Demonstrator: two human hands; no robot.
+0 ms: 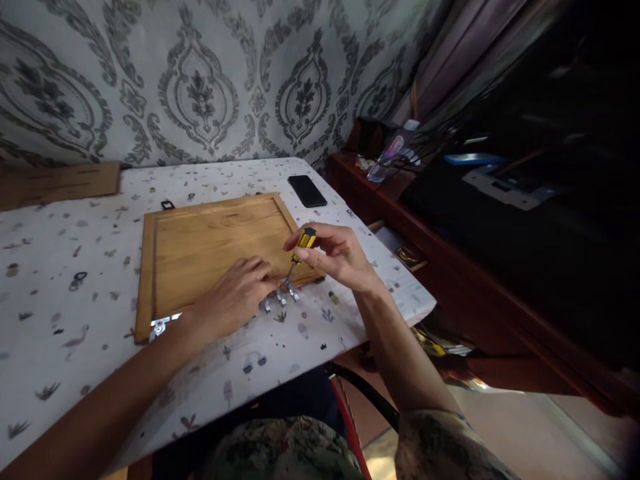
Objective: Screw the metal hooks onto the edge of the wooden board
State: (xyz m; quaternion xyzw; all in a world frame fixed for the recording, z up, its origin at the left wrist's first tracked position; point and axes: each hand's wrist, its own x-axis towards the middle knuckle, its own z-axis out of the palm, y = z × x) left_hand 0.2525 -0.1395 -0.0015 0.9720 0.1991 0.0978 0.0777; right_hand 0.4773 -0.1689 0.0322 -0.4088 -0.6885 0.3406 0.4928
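Note:
A framed wooden board (215,243) lies flat on the table, with a shiny metal hook rack (292,291) at its near right edge. My right hand (337,257) grips a yellow-and-black screwdriver (307,239) by its handle. The screwdriver tilts, its shaft pointing down to the rack; whether the tip sits in a screw is too small to tell. Curled over the board's near edge, my left hand (240,293) has its fingertips closed at the rack beside the shaft. Another shiny metal piece (160,325) shows at the board's near left corner, partly behind my left forearm.
A black phone (307,191) lies beyond the board on the patterned tablecloth (95,267). Cardboard (60,183) lies at the far left. Right of the table stands a dark red cabinet (450,267) bearing a clear bottle (393,152) and cables. A small black item (167,205) touches the board's far edge.

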